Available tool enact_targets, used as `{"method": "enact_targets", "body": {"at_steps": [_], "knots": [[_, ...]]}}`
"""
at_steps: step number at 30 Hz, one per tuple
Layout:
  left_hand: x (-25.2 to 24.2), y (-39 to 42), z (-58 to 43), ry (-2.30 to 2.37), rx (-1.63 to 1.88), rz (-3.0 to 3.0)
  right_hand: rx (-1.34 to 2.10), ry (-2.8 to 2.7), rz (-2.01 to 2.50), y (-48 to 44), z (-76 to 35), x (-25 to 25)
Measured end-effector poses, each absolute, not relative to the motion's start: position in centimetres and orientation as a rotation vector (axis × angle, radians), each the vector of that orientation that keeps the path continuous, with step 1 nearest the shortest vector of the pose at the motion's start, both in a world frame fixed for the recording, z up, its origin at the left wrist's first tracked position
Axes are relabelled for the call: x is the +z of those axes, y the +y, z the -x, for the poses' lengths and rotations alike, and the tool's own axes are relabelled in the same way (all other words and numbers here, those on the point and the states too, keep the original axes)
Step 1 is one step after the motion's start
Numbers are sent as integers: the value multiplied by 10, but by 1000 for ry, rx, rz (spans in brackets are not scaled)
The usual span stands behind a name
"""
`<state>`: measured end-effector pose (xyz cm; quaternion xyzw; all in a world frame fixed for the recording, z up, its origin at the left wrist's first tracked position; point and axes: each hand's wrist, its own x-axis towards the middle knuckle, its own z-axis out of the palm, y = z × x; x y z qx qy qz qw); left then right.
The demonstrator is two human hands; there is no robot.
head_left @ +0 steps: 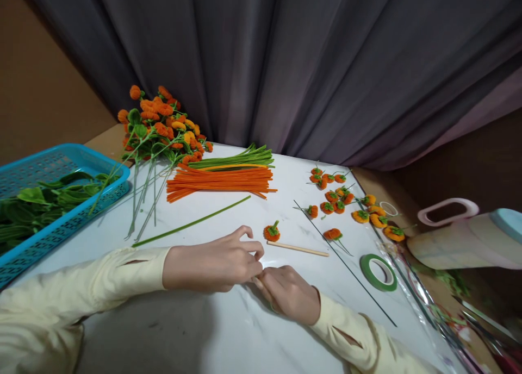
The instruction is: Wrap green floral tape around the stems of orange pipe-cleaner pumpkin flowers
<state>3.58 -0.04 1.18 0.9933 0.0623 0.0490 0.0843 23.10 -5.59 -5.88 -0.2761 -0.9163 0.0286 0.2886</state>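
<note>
Over the white tabletop my left hand (226,261) and my right hand (291,292) meet, fingertips pinched together. Whatever lies between them is hidden by the fingers; only a thin sliver of green shows under the right hand. The left index and middle fingers are curled and lifted. Just beyond the hands sits an orange fuzzy flower head (271,232) with a green top. Beside it lies a short wooden stick (299,248). Farther left, a single green pipe cleaner (191,222) rests slantwise on the table.
Orange pipe cleaners (220,182) and green ones (240,157) are bundled behind. A bunch of orange flowers (159,110) stands back left, near a blue basket (122,179) of leaves. Rightward are small flower heads (338,200), a dark wire (346,265), green tape (369,273) and a pitcher (457,241).
</note>
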Motion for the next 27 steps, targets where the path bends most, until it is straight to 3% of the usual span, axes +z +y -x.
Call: {"method": "enact_targets", "body": {"at_steps": [6,14,27], "knots": [[17,5,-39,313,126,-2701,422,-2405,847,-55,-235,-57],[12,13,-40,389,-49,-2235,420,-2461,827,-54,-235,-59],[-8,28,-39,389,-126,-1780,848,-2255,950,-48,-237,-54]]}}
